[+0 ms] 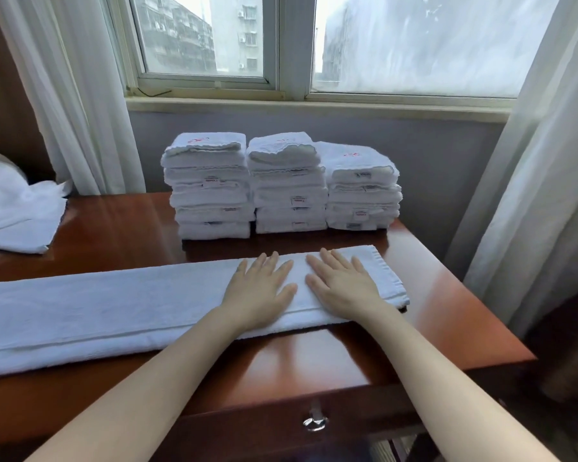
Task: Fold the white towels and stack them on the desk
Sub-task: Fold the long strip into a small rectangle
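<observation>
A white towel (114,308), folded lengthwise into a long strip, lies across the brown desk (464,315) from the left edge of view to near the desk's right side. My left hand (261,291) and my right hand (342,285) lie flat side by side on the strip's right part, fingers straight and pointing away from me. Behind them stand three stacks of folded white towels: a left stack (209,188), a middle stack (287,185) and a lower right stack (362,191).
A loose heap of unfolded white towels (17,211) lies at the desk's far left. White curtains (541,161) hang on both sides of the window (281,45) behind the desk. A drawer handle (315,422) sits on the desk's front.
</observation>
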`<action>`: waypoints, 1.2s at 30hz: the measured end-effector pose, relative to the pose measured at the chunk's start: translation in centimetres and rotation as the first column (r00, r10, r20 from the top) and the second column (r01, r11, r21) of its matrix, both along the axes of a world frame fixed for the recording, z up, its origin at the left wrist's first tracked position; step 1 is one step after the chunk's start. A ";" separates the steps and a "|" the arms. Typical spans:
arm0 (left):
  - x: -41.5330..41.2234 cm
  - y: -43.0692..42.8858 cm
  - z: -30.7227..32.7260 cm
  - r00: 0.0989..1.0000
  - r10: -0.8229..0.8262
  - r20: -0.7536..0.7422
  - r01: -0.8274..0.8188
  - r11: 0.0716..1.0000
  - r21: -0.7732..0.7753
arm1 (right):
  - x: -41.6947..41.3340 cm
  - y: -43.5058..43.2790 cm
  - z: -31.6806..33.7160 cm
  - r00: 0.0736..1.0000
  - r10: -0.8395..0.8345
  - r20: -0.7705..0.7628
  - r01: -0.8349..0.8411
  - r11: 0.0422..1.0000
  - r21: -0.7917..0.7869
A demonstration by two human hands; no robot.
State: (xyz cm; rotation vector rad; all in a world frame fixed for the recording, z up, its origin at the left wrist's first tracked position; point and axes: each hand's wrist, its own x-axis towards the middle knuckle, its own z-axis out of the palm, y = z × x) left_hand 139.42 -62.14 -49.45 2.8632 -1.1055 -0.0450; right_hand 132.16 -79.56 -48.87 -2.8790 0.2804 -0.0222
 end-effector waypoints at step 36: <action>2.4 27.6 0.4 0.777 0.628 0.040 -0.627 0.778 -0.039 | 8.2 24.4 1.1 0.840 0.533 0.102 -0.536 0.844 0.001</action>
